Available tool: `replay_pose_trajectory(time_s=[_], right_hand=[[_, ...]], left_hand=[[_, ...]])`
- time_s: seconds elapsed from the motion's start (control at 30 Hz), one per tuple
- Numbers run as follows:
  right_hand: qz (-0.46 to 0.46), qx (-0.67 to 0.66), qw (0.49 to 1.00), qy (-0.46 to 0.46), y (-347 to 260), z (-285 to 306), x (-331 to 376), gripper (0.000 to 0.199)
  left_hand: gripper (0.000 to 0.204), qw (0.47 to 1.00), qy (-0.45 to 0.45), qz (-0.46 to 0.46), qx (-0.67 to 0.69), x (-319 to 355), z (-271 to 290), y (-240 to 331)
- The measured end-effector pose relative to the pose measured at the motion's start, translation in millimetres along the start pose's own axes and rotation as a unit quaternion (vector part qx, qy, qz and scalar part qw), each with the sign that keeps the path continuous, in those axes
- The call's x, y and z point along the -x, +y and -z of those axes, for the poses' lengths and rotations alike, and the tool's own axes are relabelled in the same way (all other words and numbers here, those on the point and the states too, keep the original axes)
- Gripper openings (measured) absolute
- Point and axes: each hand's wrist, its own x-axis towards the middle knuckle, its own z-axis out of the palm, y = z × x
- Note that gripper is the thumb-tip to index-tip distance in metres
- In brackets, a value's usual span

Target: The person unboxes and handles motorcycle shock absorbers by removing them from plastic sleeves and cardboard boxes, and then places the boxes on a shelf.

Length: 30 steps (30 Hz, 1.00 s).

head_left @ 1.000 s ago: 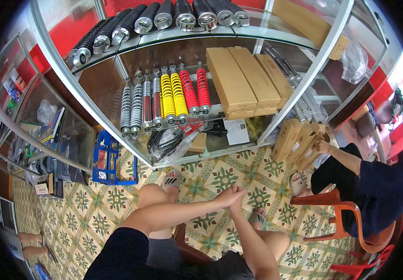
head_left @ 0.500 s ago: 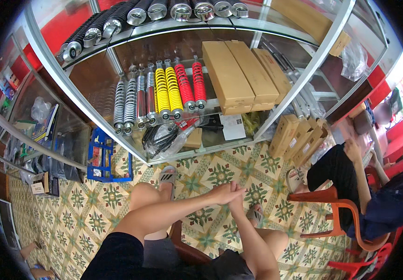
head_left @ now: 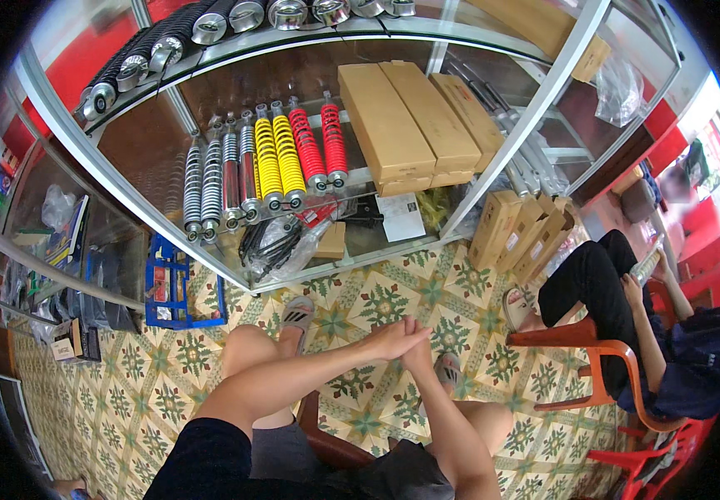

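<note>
My left hand [head_left: 386, 342] and my right hand [head_left: 418, 353] are clasped together in front of my knees, above the patterned tile floor [head_left: 376, 292]. Their fingers are closed around each other, and no object shows in them. Some of the fingers are hidden where the hands overlap. Beyond them stands a glass display case [head_left: 339, 271]. On its middle shelf are grey, yellow and red shock absorbers [head_left: 268, 167] beside long cardboard boxes [head_left: 389, 133].
Black shock absorbers [head_left: 168, 50] line the upper shelf. A blue plastic rack [head_left: 178, 323] stands at the left. Upright cardboard boxes [head_left: 493, 229] lean near the case's right corner. At the right, a person [head_left: 677, 358] sits in an orange-brown chair [head_left: 618, 346], holding something small.
My hands stay clasped, with a slight shift of the fingers. The view has turned a little, so the case sits further left. The seated person's raised hand has come down to the held thing.
</note>
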Motion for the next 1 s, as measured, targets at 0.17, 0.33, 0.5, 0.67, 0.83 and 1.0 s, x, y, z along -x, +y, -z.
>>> replay_pose_trajectory(time_s=[0.17, 0.33, 0.5, 0.67, 0.83, 1.0], right_hand=[[0.033, 0.021, 0.999, 0.018, 4.3, 1.0, -0.4, 0.041], [-0.031, 0.015, 0.999, -0.008, -26.3, 20.4, 5.8, 0.047], [-0.105, -0.072, 0.992, 0.025, -37.7, 35.5, -7.5, 0.060], [-0.076, -0.027, 0.996, 0.023, -59.9, 40.4, 3.8, 0.059], [-0.014, -0.061, 0.995, 0.076, -31.6, 40.9, 2.9, 0.063], [-0.154, -0.040, 0.986, 0.042, -36.6, 29.7, 4.6, 0.064]], left_hand=[[0.085, 1.000, -0.004, 0.009, -0.013, 7.6, 4.3, 8.1], [0.069, 0.997, 0.004, 0.065, -0.045, 26.6, 36.3, 31.8], [0.018, 0.950, 0.247, -0.183, -0.049, 18.7, 71.8, -4.5], [0.036, 0.922, 0.125, -0.215, 0.296, 70.9, 74.0, 32.6], [0.083, 0.755, -0.203, -0.402, 0.477, 134.0, 67.4, 157.4], [0.094, 0.688, -0.263, -0.514, 0.440, 176.6, 50.8, 213.7]])
